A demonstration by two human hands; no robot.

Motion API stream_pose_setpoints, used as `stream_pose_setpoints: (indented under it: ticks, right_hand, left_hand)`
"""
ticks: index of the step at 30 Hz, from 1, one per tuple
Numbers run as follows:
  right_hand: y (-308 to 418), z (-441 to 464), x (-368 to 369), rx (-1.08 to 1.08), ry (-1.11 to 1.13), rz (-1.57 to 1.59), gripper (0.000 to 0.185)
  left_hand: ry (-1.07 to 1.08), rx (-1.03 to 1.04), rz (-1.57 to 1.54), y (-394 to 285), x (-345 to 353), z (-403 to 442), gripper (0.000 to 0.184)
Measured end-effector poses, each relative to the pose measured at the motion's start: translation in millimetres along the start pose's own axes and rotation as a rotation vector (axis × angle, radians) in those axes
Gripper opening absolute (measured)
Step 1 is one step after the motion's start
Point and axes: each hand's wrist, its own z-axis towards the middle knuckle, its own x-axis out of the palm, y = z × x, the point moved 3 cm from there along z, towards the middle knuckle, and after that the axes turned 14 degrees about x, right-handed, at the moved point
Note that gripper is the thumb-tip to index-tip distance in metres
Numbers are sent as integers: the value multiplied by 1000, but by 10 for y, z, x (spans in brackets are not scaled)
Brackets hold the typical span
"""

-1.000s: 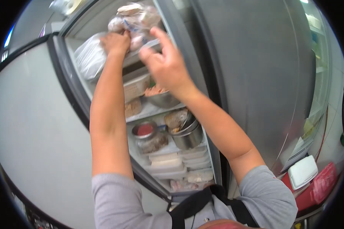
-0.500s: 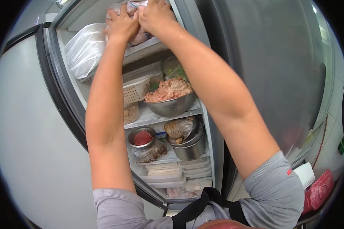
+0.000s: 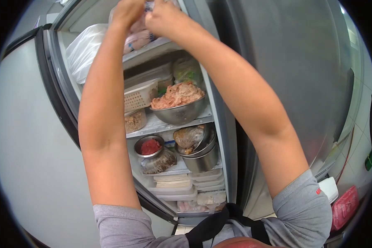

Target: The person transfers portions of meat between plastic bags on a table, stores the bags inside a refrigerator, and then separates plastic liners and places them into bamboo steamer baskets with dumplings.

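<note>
Left hand [image 3: 129, 11] and right hand [image 3: 165, 19] close together at clear plastic bag [image 3: 137, 41] on top shelf [image 3: 146, 51]. Right fingers curled against bag; left fingers partly cut off at upper edge of view. Cannot tell whether either pinches plastic. Bag's pinkish contents show just below fingers. White plastic bag [image 3: 86, 51] lower left of left fingers. Well below fingers: perforated basket [image 3: 141, 98], metal bowl [image 3: 181, 115] heaped with pinkish mince [image 3: 177, 95].

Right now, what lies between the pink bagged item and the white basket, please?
The head view shows the shelf edge under the bagged item, then a plastic container.
</note>
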Motion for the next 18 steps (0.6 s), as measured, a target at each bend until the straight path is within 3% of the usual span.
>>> stream_pose_setpoints:
  ticks: [3,6,8,10,11,13,14,16,18]
  right_hand:
    - [162,-290,-251,80,41,230,56]
    - [284,-454,-525,-8,37,152,49]
    - [237,-580,-599,72,113,189,51]
    - [166,-797,-642,-17,-87,294,43]
    - [167,-918,-668,-16,-85,301,43]
    - [205,-1217,-751,54,-215,488,43]
    - [251,-1336,-778,54,-209,511,43]
    - [286,-1523,-784,161,-170,561,45]
    - [317,-1688,-658,162,-179,612,45]
  left_hand:
    - [276,-9,-84,-372,-251,77,62]
    - [385,-116,32,-315,-130,125,65]
    - [408,-178,9,-271,-94,129,69]
    - [220,-62,-110,28,118,122,64]
    - [224,-64,-104,46,109,63,64]
    - [-200,101,-507,73,-124,-111,58]
    - [-192,97,-485,108,-225,-218,58]
    - [-306,308,107,42,-594,-564,49]
    - [-99,159,-119,-177,-981,-972,56]
